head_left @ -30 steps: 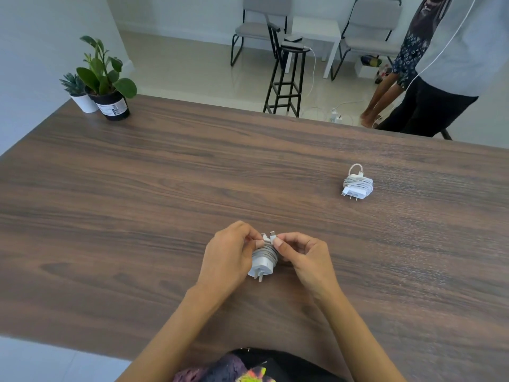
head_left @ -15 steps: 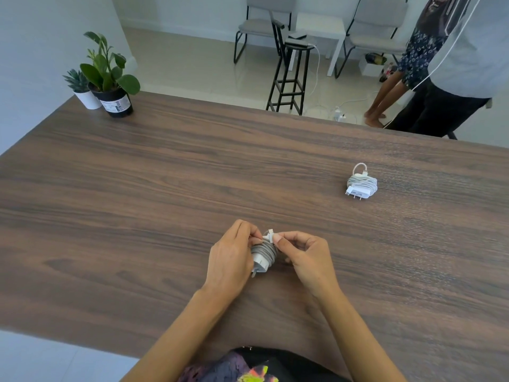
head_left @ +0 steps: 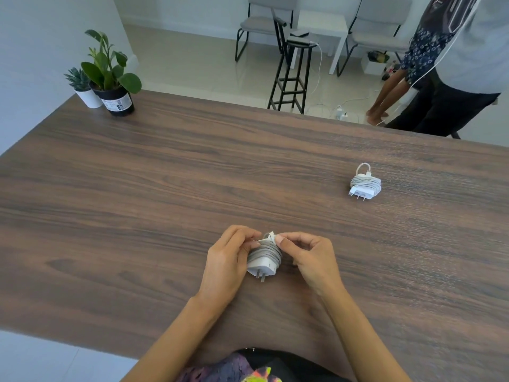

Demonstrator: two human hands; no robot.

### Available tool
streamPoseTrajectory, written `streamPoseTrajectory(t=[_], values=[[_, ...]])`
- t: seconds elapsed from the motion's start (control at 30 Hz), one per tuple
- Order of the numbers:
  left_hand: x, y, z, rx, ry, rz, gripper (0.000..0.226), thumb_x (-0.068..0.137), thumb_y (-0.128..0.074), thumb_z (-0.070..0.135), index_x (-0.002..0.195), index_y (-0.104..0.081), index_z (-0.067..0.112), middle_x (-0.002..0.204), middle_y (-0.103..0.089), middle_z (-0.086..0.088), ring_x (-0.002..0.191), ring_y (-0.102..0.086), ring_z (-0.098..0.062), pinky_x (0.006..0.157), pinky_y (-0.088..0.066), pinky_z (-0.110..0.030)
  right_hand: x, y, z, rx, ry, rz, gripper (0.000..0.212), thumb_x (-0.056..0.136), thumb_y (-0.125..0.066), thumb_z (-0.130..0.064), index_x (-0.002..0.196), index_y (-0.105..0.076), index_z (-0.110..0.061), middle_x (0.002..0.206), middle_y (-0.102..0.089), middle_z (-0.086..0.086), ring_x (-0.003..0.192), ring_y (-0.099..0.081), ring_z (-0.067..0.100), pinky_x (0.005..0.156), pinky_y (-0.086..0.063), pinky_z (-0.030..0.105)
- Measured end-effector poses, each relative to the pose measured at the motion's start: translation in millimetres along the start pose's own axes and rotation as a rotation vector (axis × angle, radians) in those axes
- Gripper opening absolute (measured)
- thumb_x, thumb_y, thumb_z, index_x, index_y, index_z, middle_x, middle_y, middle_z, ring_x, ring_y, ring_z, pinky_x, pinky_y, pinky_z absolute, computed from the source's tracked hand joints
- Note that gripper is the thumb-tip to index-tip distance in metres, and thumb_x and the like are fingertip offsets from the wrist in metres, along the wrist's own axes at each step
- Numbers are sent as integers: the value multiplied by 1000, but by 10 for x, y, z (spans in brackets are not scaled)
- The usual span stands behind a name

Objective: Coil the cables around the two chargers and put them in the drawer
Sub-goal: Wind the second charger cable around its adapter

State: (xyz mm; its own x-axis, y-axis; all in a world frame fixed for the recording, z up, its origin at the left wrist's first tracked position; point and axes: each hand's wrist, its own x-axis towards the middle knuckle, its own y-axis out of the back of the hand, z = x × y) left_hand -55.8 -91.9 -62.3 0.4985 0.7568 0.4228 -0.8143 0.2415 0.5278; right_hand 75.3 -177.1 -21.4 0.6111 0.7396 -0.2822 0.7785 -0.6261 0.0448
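Mostly dark wood-grain table (head_left: 165, 175), tiled floor (head_left: 192, 64).

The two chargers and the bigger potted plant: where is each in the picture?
charger in the hands (head_left: 263, 264): head view, on its white body below the coiled cable.
charger lying on the table (head_left: 365, 188): head view, on its cable wraps.
bigger potted plant (head_left: 118, 102): head view, on its black pot.

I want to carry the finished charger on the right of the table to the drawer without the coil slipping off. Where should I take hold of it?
Grip the wrapped charger from above, across the cable-wound middle, probably pressing the turns against the body. Its prongs point toward the near edge and a loose loop sticks out the far side; avoid both.
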Motion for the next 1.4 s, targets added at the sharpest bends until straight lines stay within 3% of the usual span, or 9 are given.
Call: streamPoseTrajectory(t=[0.27, 0.37, 0.5, 0.7, 1.0, 1.23, 1.4], values=[[-41, -3, 31, -83, 65, -46, 13, 83, -61, -2, 82, -69, 8, 85, -65, 5, 80, -58, 3, 72, -39, -4, 50, 32, 2, -38, -25, -73, 12, 83, -69, -12, 78, -74, -2, 54, -66, -12, 48, -53, -5, 50, -38, 5], [-47, -24, 39, -90, 37, -48, 10, 83, -61, 1, 82, -68, 8, 85, -65, 3, 79, -59, -1, 72, -42, -7, 69, 57, 10, -69, -14, -97, 9, 81, -70, -12, 74, -73, -7, 62, -70, -8, 57, -59, -1, 56, -44, 9], [-38, -66, 28, -95, -16, -34, 9, 85, -59, 2, 82, -67, 6, 85, -64, 1, 78, -59, -5, 72, -47, -16, 105, 90, 8, -59, -12, -127, 5, 78, -71, -3, 74, -71, 0, 64, -68, 2, 56, -60, 3, 56, -47, 11], [-53, -104, 3, -99, -22, 22, 14, 86, -53, 9, 81, -65, 7, 84, -63, 1, 77, -58, -6, 68, -49, -23, 93, 39, 35, -36, 10, -95, 4, 76, -73, -3, 73, -71, -3, 71, -70, 11, 62, -61, 10, 60, -51, 16], [-80, -133, -4, -62, -22, 48, 17, 89, -52, 14, 83, -66, 7, 87, -62, 4, 77, -59, -8, 64, -50, -28, -1, 31, 139, -168, 146, 24, 6, 77, -75, -16, 77, -78, -22, 78, -75, -2, 79, -71, 19, 80, -56, 45], [-89, -133, 13, -56, -28, 74, 18, 89, -53, 13, 83, -68, 5, 85, -64, -1, 78, -59, -6, 66, -51, -25, -66, 87, 130, -330, 272, -29, 28, 74, -77, -11, 82, -73, -38, 82, -70, -17, 78, -68, 5, 75, -54, 27], [-90, -140, 7, -15, -110, 85, 14, 89, -56, 7, 84, -68, 3, 87, -65, -3, 77, -62, -12, 65, -53, -27, -45, 81, 133, -443, 374, -16, 16, 78, -74, -11, 86, -77, -24, 79, -69, -15, 77, -65, 0, 70, -48, 14]])
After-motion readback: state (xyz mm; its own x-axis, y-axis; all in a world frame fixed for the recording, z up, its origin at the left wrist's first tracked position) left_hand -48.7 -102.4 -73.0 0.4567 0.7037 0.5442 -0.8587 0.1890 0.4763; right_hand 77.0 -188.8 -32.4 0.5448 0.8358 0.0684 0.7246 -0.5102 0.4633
